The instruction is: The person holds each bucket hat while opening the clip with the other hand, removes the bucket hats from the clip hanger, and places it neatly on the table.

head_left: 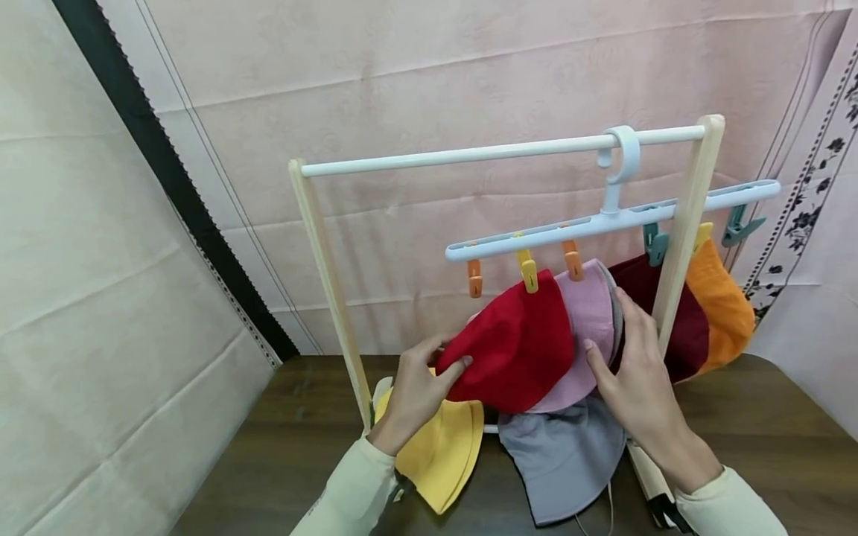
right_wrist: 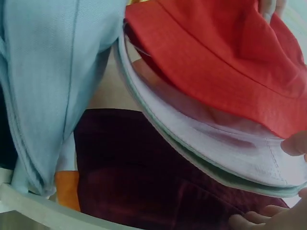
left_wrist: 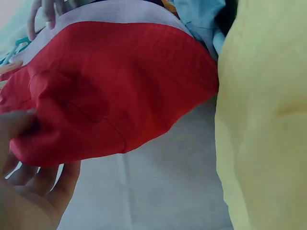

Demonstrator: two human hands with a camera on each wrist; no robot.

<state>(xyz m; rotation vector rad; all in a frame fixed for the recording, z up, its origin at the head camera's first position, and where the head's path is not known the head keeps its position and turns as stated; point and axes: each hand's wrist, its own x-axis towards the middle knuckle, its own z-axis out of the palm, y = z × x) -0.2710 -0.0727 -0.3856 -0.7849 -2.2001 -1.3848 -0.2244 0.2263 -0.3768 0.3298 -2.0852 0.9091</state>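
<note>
A red hat (head_left: 516,350) hangs from a yellow clip (head_left: 527,272) on a white clip hanger (head_left: 603,219). My left hand (head_left: 445,357) pinches its lower left edge; in the left wrist view my thumb lies on the red hat (left_wrist: 120,81) with fingers underneath. Behind it, a pink hat (head_left: 590,313) hangs from an orange clip (head_left: 572,260). My right hand (head_left: 610,327) holds that hat's right brim, thumb in front and fingers behind. The right wrist view shows the pink hat (right_wrist: 220,143) under the red hat (right_wrist: 216,52).
A maroon hat (head_left: 690,335) and an orange hat (head_left: 724,305) hang further right. The hanger hooks over the rack's white bar (head_left: 469,155) between wooden posts. A yellow hat (head_left: 442,454) and a grey hat (head_left: 563,454) lie on the dark table (head_left: 281,432). Pink cloth backs the scene.
</note>
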